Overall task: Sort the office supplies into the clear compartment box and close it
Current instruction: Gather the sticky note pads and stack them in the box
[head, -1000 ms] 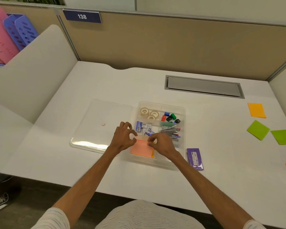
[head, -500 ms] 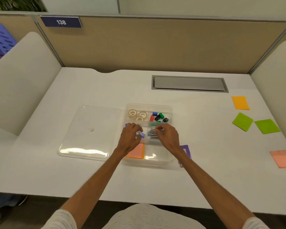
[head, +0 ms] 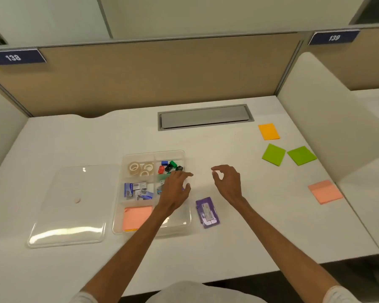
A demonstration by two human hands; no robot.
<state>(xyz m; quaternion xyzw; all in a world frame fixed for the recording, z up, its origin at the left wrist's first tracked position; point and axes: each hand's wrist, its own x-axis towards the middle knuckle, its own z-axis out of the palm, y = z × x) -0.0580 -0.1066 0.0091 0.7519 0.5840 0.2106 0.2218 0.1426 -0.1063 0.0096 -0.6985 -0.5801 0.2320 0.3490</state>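
The clear compartment box (head: 118, 224) stands open on the white desk, its lid (head: 68, 206) flat beside it on the left. Inside lie tape rolls (head: 139, 168), coloured sharpeners (head: 170, 166), staple boxes (head: 137, 190) and a salmon sticky pad (head: 136, 216). My left hand (head: 176, 190) hovers over the box's middle right compartment, fingers apart, hiding most of its contents. My right hand (head: 227, 182) is over bare desk right of the box, fingers spread and holding nothing. A purple staple case (head: 207, 212) lies just right of the box.
Loose sticky pads lie at the right: an orange pad (head: 269, 131), two green pads (head: 274, 154) (head: 301, 155) and a salmon pad (head: 325, 191). A grey cable hatch (head: 205, 117) sits at the back. White dividers flank the desk (head: 228, 248).
Both hands left the box's middle compartments: the right hand moved right onto open desk, the left shifted to the box's right side. The view has swung to the right.
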